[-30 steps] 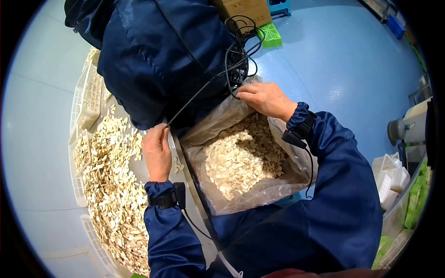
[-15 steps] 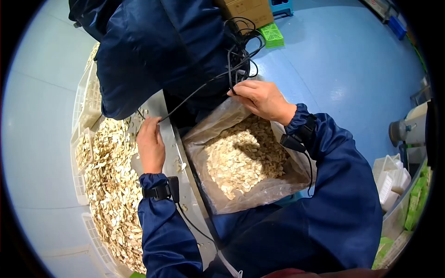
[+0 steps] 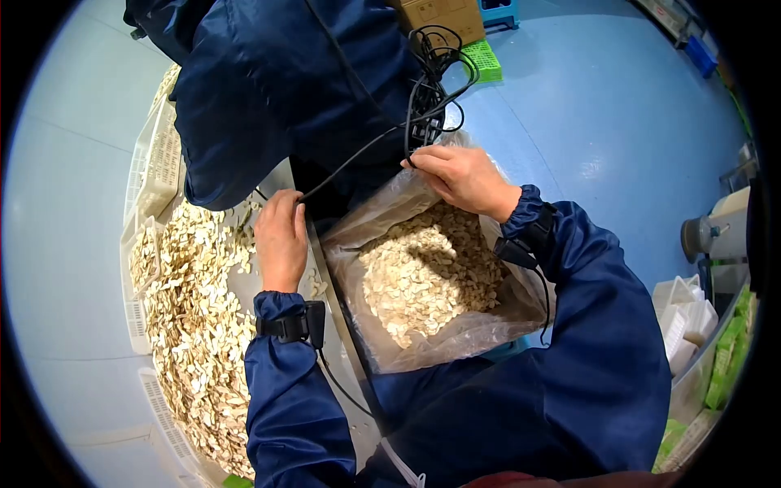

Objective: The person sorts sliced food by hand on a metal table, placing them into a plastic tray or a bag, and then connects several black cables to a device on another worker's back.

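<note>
My left hand (image 3: 281, 244) is over the edge of the metal table, its fingers closed on a thin black cable (image 3: 348, 163). Past those fingers a short piece of the cable shows near the other person's sleeve. My right hand (image 3: 468, 180) pinches a hanging loop of the same cable at the far rim of a clear plastic bag (image 3: 472, 346). Whether its fingers also grip the bag is hidden. Pale dried slices (image 3: 419, 281) fill the open bag. Above my right hand hangs a tangled cable bundle (image 3: 431, 89), against the other person's dark blue clothing (image 3: 301, 89).
A heap of pale slices (image 3: 199, 325) covers the left of the metal table (image 3: 329, 358), with white baskets (image 3: 159, 163) along its far side. A cardboard box (image 3: 443, 20) and green crate (image 3: 486, 61) stand on the blue floor. White containers (image 3: 683, 313) are at right.
My left hand has moved right and slightly away from me, along with the cable. The cable bundle has shifted a little to the right. My right hand has barely moved.
</note>
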### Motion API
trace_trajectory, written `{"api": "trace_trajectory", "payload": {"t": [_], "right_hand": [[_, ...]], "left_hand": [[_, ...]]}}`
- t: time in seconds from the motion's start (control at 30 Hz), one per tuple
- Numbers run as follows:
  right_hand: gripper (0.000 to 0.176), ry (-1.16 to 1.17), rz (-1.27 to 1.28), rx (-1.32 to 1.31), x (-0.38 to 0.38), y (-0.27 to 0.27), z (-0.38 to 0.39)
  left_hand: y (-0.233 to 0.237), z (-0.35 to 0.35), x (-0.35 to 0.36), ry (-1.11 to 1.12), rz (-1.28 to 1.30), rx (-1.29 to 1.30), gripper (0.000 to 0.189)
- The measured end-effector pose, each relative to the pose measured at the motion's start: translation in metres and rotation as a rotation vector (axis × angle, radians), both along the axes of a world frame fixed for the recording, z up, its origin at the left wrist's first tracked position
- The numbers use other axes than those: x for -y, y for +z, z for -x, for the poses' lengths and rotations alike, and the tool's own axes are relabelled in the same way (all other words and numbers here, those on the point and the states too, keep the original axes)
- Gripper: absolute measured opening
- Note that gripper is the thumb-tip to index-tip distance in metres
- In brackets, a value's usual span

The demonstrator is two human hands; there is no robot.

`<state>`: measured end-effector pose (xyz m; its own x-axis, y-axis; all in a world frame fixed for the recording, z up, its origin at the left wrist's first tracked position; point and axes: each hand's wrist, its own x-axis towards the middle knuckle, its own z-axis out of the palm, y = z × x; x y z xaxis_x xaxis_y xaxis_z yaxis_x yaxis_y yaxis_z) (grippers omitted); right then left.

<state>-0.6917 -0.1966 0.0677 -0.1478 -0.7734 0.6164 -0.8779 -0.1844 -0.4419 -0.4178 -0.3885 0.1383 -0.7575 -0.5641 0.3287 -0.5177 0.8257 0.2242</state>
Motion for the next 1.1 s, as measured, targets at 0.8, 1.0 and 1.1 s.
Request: {"api": "trace_trajectory", "payload": {"t": [0.8,1.0,1.1], "right_hand": [[0.034,-0.060,-0.105,0.077,-0.006,0.010,-0.011],[0.034,-0.152,-0.147,0.116,-0.007,0.002,-0.026],[0.037,-0.213,-0.092,0.186,-0.001,-0.024,-0.016]], "left_hand": [[-0.079,-0.240,-0.206,0.218,-0.463,0.232,0.084],[-0.089,-0.235,-0.217,0.255,-0.351,0.249,0.093],[-0.099,-0.239,-0.216,0.253,-0.315,0.228,0.094]]}}
